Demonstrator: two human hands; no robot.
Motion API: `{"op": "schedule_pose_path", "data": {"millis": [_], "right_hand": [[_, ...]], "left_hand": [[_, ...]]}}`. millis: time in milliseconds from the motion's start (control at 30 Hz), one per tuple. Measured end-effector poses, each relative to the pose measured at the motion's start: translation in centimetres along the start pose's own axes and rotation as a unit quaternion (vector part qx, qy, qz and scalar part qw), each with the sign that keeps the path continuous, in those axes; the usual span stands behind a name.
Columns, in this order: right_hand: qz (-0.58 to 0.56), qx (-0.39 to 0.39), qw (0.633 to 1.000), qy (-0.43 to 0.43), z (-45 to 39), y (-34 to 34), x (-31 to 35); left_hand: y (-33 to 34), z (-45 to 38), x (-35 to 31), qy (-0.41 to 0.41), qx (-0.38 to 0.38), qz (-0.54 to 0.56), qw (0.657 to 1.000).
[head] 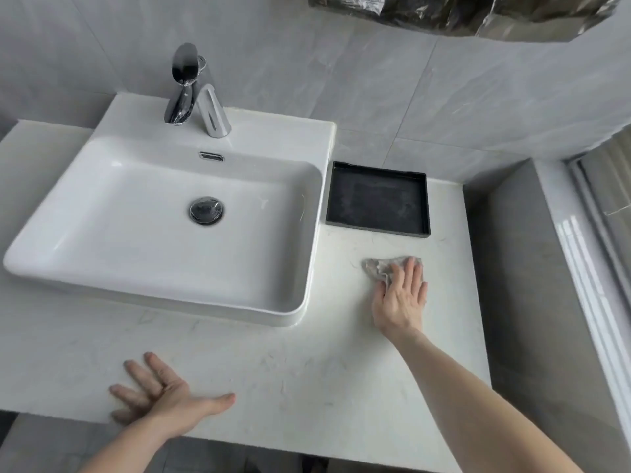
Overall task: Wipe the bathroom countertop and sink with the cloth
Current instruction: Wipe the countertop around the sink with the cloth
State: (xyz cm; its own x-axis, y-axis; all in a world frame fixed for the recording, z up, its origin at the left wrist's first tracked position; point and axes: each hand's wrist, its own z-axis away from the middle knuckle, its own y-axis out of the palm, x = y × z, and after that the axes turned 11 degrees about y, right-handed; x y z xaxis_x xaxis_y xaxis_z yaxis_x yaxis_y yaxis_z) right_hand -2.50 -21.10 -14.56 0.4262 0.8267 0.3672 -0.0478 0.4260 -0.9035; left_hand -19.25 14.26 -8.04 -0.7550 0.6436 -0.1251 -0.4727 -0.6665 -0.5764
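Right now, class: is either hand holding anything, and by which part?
Nothing is gripped. The right hand presses flat fingers on the cloth's right part; the left hand rests spread on the countertop.

Both forearms bare to the frame edge; no sleeves, rings or watch visible.

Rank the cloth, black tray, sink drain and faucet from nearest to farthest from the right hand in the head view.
From the right hand:
1. Cloth, under its fingers on the countertop.
2. Black tray, just behind it, beside the sink.
3. Sink drain, in the basin to the left.
4. Faucet, at the sink's back edge.
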Motion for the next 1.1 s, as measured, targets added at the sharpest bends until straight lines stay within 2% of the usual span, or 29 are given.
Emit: {"op": "schedule_pose_path", "data": {"millis": [67, 133, 200, 267, 333, 433, 500, 567, 633, 833, 1100], "right_hand": [[-0.004, -0.030, 0.999, 0.040, -1.3, -2.1, -2.7], [-0.068, -0.045, 0.994, 0.079, -2.1, -4.3, -4.6], [-0.157, -0.040, 0.977, 0.140, -2.0, -6.1, -4.5], [-0.176, -0.038, 0.967, 0.180, -1.4, -6.7, -2.2], [-0.178, -0.051, 0.976, 0.117, -0.5, -5.9, 1.0], [-0.171, -0.048, 0.982, -0.058, 0.7, -2.8, 5.8], [-0.082, 0.018, 0.990, -0.113, 0.9, -0.6, 8.7], [0.045, 0.089, 0.987, -0.128, 1.1, 1.4, 11.0], [0.097, 0.117, 0.976, -0.156, 1.1, 2.9, 11.7], [0.105, 0.099, 0.974, -0.175, 0.9, 3.4, 8.4], [0.104, 0.050, 0.993, -0.001, -2.7, -0.9, 0.3]], "left_hand": [[0.0, 0.1, 0.1, 0.003, 0.007, 0.004, 1.000], [0.1, 0.2, 0.2, 0.006, 0.011, 0.006, 1.000], [0.0, 0.4, 0.3, 0.010, 0.014, 0.011, 1.000], [-0.2, 0.6, 0.2, 0.014, 0.017, 0.011, 1.000], [-0.4, 0.8, 0.1, 0.016, 0.023, 0.009, 1.000], [-0.6, 0.7, 0.0, 0.012, 0.035, 0.012, 0.999], [-0.5, 0.5, 0.0, 0.008, 0.040, 0.011, 0.999], [-0.6, 0.5, 0.0, 0.007, 0.040, 0.008, 0.999], [-0.6, 0.6, -0.1, 0.009, 0.040, 0.000, 0.999], [-0.6, 0.7, -0.4, 0.005, 0.041, -0.003, 0.999], [-0.5, 0.5, -0.6, -0.006, 0.031, 0.005, 0.999]]}}
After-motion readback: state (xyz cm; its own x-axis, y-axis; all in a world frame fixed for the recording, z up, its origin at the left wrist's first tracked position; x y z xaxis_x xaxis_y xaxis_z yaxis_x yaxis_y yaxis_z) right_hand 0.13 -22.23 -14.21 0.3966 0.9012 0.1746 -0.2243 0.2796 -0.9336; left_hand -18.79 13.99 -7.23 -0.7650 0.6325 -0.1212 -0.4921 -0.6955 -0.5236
